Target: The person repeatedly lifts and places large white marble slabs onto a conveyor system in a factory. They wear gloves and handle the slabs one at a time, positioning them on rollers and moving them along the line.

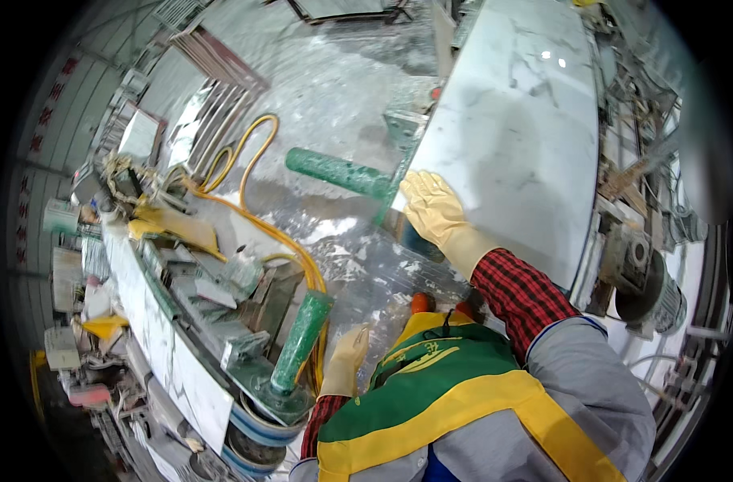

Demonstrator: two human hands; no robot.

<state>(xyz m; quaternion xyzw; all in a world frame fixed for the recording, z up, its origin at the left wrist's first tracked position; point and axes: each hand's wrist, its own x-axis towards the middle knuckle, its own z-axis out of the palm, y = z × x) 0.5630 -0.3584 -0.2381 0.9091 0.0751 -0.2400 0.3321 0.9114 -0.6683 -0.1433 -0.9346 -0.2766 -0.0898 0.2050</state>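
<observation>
Both my hands wear cream rubber gloves, with red and black checked cuffs above them. My right hand (436,210) lies flat at the left edge of a long white marble-patterned slab (535,104), fingers stretched out. A damp grey patch shows on the slab beside it. My left hand (346,359) hangs low by my side, holding nothing that I can see, its fingers extended and partly turned away. Nearest to it stands a green roller (301,341) on the machine to the left. Another green roller (338,172) sticks out from under the slab's left side.
Yellow hoses (290,241) loop across the wet floor (358,273). At the left, a second white slab (182,345) lies among clutter. An electric motor (656,297) sits right of the large slab. Racked slabs (210,120) stand farther off.
</observation>
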